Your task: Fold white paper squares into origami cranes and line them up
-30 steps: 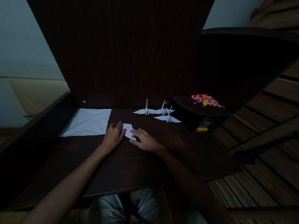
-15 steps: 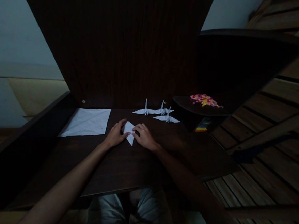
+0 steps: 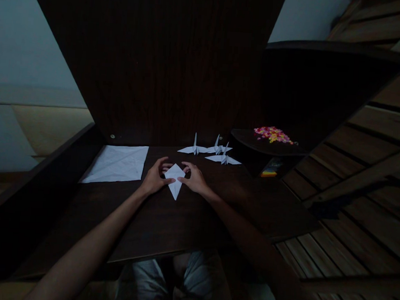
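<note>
A white folded paper (image 3: 175,187), kite-shaped with its long point toward me, is between my two hands at the middle of the desk. My left hand (image 3: 156,178) grips its left edge, thumb on top and fingers curled behind. On the right edge, my right hand (image 3: 195,179) pinches the paper the same way, its thumb near the middle crease. Three white paper cranes (image 3: 224,159) stand together beyond my right hand, wings spread. To the left lies a creased white sheet of paper (image 3: 120,165).
The dark wooden desk (image 3: 167,225) has a raised side panel (image 3: 40,180) on the left and a tall back board (image 3: 165,65). At right, a rounded shelf (image 3: 244,137) bears a pile of small colourful pieces (image 3: 275,134). Slatted wood (image 3: 370,216) stands further right.
The folded paper has come slightly nearer to me and more of it shows. My right hand has shifted from lying over its right part to gripping its edge.
</note>
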### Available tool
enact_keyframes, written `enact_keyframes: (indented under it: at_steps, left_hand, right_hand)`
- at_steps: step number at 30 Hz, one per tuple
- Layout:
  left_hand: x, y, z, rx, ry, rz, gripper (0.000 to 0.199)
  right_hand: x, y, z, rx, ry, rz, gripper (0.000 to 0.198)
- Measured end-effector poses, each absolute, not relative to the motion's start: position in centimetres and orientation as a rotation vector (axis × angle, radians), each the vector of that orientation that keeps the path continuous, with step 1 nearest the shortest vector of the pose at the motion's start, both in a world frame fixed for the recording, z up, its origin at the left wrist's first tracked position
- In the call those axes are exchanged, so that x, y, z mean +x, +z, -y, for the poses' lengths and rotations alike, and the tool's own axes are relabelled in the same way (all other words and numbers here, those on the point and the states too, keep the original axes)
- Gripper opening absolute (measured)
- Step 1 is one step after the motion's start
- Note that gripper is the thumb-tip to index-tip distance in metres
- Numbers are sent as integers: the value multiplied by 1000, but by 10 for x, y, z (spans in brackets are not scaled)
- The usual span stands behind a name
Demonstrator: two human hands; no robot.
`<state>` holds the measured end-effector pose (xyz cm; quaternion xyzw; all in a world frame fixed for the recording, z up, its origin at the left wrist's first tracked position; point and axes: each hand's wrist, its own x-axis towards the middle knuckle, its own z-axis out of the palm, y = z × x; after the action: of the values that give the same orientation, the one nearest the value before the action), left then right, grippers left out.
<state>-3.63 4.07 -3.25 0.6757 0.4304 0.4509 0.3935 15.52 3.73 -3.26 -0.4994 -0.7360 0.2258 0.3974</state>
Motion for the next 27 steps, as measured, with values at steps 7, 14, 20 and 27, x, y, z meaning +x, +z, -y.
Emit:
enact_keyframes:
  at_steps: [7,14,20,27]
  left_hand:
    - [-34,-17,-37,1499,1113,-1076,53]
    - [-26,-9,-27,1385,1067,-1060,45]
    - [-21,-10,-22,1194,1175,-1019,59]
    - [-20,-9,-22,1035,1226,-1002,53]
  right_hand:
    - [157,-32,-43,-1084,967,1677,14]
    - [155,-26,-37,-945,1213,1408,23]
    - [153,-25,-35,-924,1272,1324,31]
    - [149,-23,-29,-814,1495,1293,44]
